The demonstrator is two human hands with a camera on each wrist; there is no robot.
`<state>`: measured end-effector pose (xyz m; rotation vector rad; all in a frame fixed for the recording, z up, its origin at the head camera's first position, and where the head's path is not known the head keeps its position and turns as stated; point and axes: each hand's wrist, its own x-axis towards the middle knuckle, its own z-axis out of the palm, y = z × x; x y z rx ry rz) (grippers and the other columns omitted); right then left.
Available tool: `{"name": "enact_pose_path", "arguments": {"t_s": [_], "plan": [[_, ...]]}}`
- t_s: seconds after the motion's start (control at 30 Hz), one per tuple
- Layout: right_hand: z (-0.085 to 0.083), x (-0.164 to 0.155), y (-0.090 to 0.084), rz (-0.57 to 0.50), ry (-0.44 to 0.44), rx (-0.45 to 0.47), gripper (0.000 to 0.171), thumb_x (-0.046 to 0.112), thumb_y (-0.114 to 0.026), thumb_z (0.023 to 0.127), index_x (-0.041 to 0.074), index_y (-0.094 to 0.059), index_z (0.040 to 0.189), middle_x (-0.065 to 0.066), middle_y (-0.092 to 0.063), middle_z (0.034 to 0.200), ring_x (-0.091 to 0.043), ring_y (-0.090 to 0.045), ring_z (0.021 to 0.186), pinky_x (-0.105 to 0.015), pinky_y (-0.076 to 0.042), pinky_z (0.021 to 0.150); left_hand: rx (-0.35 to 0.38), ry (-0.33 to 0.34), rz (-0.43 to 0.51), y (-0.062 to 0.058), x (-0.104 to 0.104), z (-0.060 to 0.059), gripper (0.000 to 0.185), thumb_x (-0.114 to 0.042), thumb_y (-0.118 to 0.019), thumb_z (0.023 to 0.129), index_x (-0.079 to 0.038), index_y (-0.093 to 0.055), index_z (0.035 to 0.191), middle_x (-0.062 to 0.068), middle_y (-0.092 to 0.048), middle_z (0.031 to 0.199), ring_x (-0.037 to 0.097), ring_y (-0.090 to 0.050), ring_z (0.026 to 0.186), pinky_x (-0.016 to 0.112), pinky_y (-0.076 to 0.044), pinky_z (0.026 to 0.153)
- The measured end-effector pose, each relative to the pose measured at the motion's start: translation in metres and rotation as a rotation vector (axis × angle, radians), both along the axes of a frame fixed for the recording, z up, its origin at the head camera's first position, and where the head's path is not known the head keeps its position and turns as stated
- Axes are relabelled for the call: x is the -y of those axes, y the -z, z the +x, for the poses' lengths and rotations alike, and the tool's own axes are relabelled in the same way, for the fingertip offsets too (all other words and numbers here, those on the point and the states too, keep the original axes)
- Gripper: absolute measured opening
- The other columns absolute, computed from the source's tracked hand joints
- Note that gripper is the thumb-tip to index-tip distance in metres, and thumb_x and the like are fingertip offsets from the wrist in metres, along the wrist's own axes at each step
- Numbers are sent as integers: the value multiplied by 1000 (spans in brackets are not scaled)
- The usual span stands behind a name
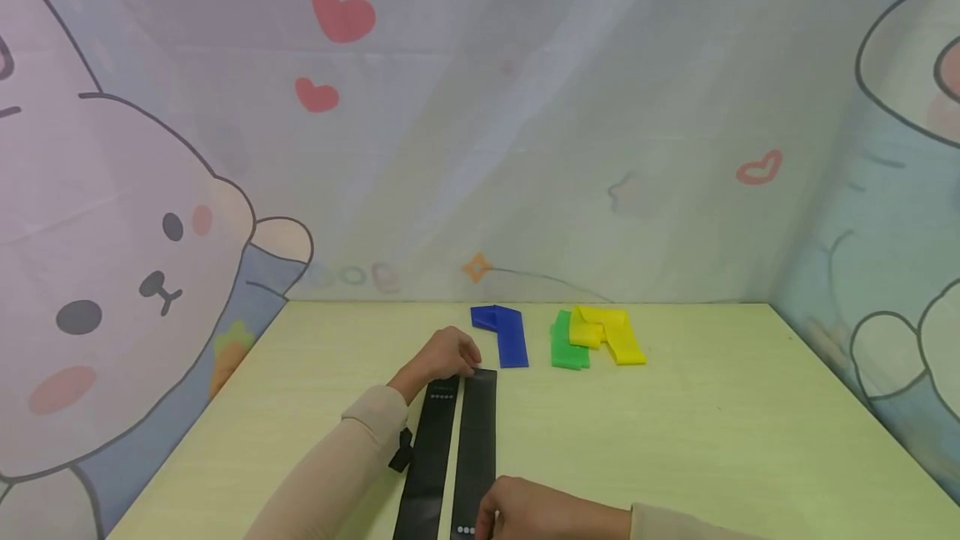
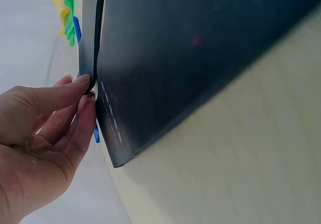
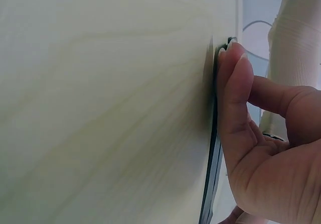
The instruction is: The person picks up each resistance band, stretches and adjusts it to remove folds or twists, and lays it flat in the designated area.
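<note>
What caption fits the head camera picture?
Two hands hold the ends of black bands on a table.

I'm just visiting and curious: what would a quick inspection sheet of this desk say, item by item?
Surface: pale wood-grain table, bare around the bands.
Job's things: two black bands lying flat side by side, lengthwise away from the person.
Clutter: folded blue band, green band and yellow band at the far edge; yellow overlaps green.
Grippers: left hand pinches the black bands' far end; right hand holds their near end.
Cables: nothing seen; a small black strap sits at the left wrist.
Surroundings: cartoon curtain with a bear and hearts around the table.
</note>
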<state>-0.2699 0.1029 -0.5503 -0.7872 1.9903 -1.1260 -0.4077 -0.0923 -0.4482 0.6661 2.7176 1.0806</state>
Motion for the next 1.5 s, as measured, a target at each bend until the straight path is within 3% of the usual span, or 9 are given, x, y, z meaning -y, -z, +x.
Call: {"name": "enact_pose_path", "arguments": {"t_s": [0.3,0.6,0.97,1.17,1.5], "plan": [[0,2,3,19,18,20,8,13,-74,85,20,-77,88,0,-72,81,-15,-65,67,-29,-54,61,-16,7,-2,2,0,1,18,12,-75,81,2,-74,96,12,-74,88,20,-70,76,34,-57,70],[3,5,0,72,21,-55,12,10,-75,85,22,-76,86,3,-71,77,-12,-62,64,-28,-53,59,-43,19,-20,4,-1,-2,18,12,-74,81,1,-75,94,11,-73,87,19,-68,74,32,-56,67],[4,4,-3,34,18,-67,5,20,-79,83,17,-77,87,3,-72,75,-14,-67,64,-29,-55,60,-64,7,-43,5,-1,-4,16,12,-75,80,0,-75,91,10,-73,85,17,-68,73,32,-55,67],[6,3,-2,17,20,-46,7,15,-77,84,22,-76,84,2,-72,75,-14,-67,63,-29,-55,60,-56,6,-39,6,-1,-4,17,12,-75,80,0,-75,92,9,-73,84,17,-68,74,32,-55,68],[6,0,-1,-5,37,3,5,16,-76,84,20,-77,86,1,-73,78,-16,-70,68,-29,-56,62,-79,1,-34,4,0,-1,16,11,-76,80,-1,-75,91,10,-73,86,19,-69,77,33,-56,68]]}}
